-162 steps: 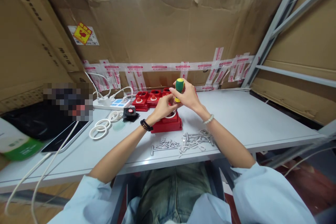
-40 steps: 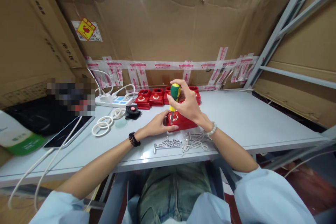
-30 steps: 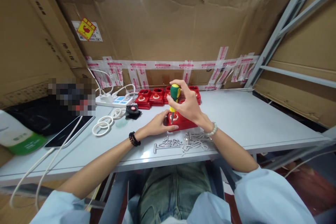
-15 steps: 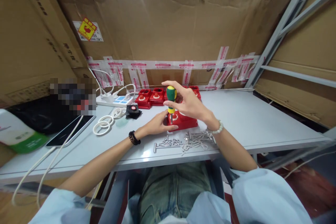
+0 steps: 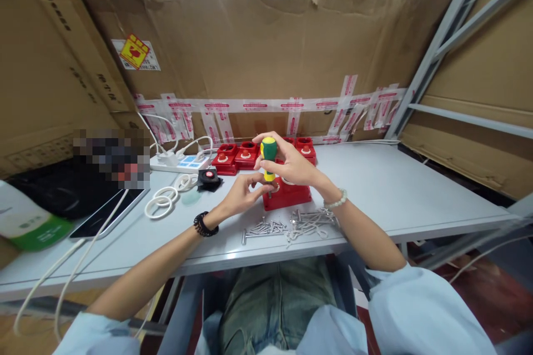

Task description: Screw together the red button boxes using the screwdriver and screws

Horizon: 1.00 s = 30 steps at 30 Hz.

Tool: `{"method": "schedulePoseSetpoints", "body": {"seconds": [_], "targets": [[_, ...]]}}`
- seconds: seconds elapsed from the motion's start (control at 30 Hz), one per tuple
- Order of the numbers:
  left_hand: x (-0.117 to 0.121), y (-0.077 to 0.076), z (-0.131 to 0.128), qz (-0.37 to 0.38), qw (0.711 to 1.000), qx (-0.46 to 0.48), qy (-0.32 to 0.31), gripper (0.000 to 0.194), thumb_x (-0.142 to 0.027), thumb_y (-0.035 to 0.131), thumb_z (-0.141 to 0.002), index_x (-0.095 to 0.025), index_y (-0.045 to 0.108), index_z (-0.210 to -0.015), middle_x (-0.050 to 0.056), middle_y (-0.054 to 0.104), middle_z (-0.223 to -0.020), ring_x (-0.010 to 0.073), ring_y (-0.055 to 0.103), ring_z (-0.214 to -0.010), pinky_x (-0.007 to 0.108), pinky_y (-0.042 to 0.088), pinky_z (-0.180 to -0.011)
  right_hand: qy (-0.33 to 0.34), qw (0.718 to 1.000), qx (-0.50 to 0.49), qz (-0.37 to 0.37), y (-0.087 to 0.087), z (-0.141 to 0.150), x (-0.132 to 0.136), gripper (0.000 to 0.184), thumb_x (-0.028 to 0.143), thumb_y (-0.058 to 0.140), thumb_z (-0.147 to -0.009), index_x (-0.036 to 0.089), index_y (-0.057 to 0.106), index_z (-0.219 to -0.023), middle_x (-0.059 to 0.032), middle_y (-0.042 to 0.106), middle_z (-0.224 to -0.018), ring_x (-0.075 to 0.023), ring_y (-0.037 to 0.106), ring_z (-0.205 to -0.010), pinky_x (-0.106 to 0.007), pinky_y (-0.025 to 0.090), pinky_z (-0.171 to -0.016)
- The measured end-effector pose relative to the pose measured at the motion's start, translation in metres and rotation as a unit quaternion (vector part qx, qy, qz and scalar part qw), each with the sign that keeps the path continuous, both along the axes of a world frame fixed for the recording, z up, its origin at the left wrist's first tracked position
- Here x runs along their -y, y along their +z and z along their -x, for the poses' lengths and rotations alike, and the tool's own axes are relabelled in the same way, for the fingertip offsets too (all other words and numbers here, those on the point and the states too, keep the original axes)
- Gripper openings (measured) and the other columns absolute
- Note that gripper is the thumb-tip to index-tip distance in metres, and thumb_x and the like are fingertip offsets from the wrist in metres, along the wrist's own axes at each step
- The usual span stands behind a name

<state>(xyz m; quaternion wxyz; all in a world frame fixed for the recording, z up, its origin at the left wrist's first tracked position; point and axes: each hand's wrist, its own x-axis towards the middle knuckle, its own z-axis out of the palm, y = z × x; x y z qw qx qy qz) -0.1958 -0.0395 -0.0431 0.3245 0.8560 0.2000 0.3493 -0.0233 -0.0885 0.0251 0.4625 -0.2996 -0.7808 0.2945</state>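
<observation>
A screwdriver point(image 5: 268, 150) with a green and yellow handle stands nearly upright in my right hand point(image 5: 295, 168), whose fingers are wrapped round the handle. My left hand point(image 5: 242, 195) is closed in a pinch at the screwdriver's shaft, just below the handle; the exact contact is partly hidden. Under the tool lies a red box-shaped housing point(image 5: 293, 198) with a white ring on it, its top partly covered by my hands. The screwdriver's tip is over the housing's left end; whether it touches a screw is too small to tell.
Loose screws point(image 5: 266, 227) and a heap of metal pins with white cords point(image 5: 310, 222) lie near the front edge. Behind stand several red housings point(image 5: 225, 159). White rings point(image 5: 160, 202), a black part point(image 5: 209, 178), a power strip point(image 5: 181, 163) and a tablet point(image 5: 106, 213) are leftward.
My left hand has lifted off the housing's left end, where it was pressing, and now pinches at the screwdriver's shaft. The screwdriver and my right hand have shifted slightly left.
</observation>
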Motion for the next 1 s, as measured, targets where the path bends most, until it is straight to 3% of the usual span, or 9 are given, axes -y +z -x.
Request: {"method": "schedulePoseSetpoints", "body": {"seconds": [0.23,0.37,0.47,0.6,0.67,0.77,0.87,1.0], "targets": [[-0.005,-0.007,-0.012,0.07,0.994,0.085,0.011,0.037,-0.046,0.08,-0.07,-0.015,0.062,-0.065,0.001,0.064,-0.064,0.0117,0.051,-0.059,0.025,0.039,-0.058,-0.099,0.994,0.008,-0.046,0.001,0.009,0.005,0.03,0.027,0.064,-0.082,0.019,0.054,-0.109,0.0007,0.059,-0.088,-0.0125,0.057,-0.076,-0.032,0.05,-0.076],[0.0,0.0,-0.006,0.014,0.999,0.032,0.012,0.028,-0.044,0.071,-0.08,-0.016,0.07,-0.083,0.003,0.07,-0.078,0.0124,0.052,-0.065,0.025,0.037,-0.059,-0.123,0.992,-0.011,-0.023,0.0,0.01,0.004,0.028,0.031,0.063,-0.083,0.02,0.053,-0.107,0.0018,0.059,-0.082,-0.0121,0.058,-0.07,-0.031,0.05,-0.071],[0.001,0.001,-0.004,0.003,1.0,0.015,0.005,0.027,-0.042,0.065,-0.085,-0.016,0.071,-0.08,0.004,0.072,-0.079,0.013,0.052,-0.066,0.026,0.037,-0.061,-0.128,0.992,-0.012,-0.019,-0.001,0.011,0.004,0.03,0.032,0.065,-0.083,0.02,0.054,-0.107,0.0018,0.059,-0.081,-0.0129,0.058,-0.072,-0.031,0.049,-0.07],[-0.001,-0.003,-0.009,0.041,0.996,0.067,0.033,0.033,-0.043,0.076,-0.075,-0.015,0.061,-0.066,0.0,0.062,-0.063,0.0103,0.046,-0.057,0.025,0.036,-0.056,-0.125,0.992,-0.006,-0.026,-0.001,0.013,0.006,0.03,0.032,0.065,-0.084,0.019,0.054,-0.108,0.0031,0.058,-0.077,-0.0121,0.055,-0.069,-0.031,0.048,-0.069],[0.0,-0.004,-0.011,0.034,0.995,0.075,0.048,0.033,-0.042,0.078,-0.072,-0.016,0.06,-0.069,-0.002,0.058,-0.063,0.0097,0.044,-0.056,0.024,0.034,-0.054,-0.135,0.99,-0.004,-0.037,-0.001,0.013,0.006,0.028,0.032,0.065,-0.084,0.019,0.055,-0.106,0.003,0.058,-0.077,-0.0118,0.055,-0.069,-0.031,0.048,-0.07],[0.002,-0.003,-0.011,0.003,0.998,0.051,0.032,0.025,-0.041,0.072,-0.08,-0.016,0.066,-0.081,0.0,0.064,-0.073,0.0113,0.049,-0.063,0.025,0.036,-0.058,-0.15,0.988,-0.008,-0.035,0.0,0.012,0.006,0.028,0.033,0.065,-0.084,0.018,0.056,-0.105,0.0019,0.059,-0.078,-0.0126,0.055,-0.07,-0.032,0.049,-0.071],[0.002,-0.002,-0.011,0.013,0.999,0.041,0.014,0.027,-0.041,0.067,-0.085,-0.016,0.067,-0.076,0.002,0.068,-0.073,0.0123,0.053,-0.065,0.026,0.038,-0.061,-0.153,0.988,-0.006,-0.03,-0.001,0.012,0.005,0.027,0.034,0.066,-0.083,0.018,0.055,-0.103,0.0011,0.061,-0.079,-0.0136,0.057,-0.07,-0.033,0.05,-0.072],[-0.002,-0.004,-0.012,0.029,0.995,0.077,0.055,0.035,-0.045,0.078,-0.072,-0.016,0.061,-0.071,-0.002,0.061,-0.064,0.0105,0.047,-0.058,0.025,0.035,-0.055,-0.154,0.987,-0.003,-0.05,-0.004,0.012,0.004,0.025,0.037,0.067,-0.083,0.019,0.056,-0.097,-0.0012,0.064,-0.086,-0.0149,0.058,-0.075,-0.035,0.052,-0.075]]}}
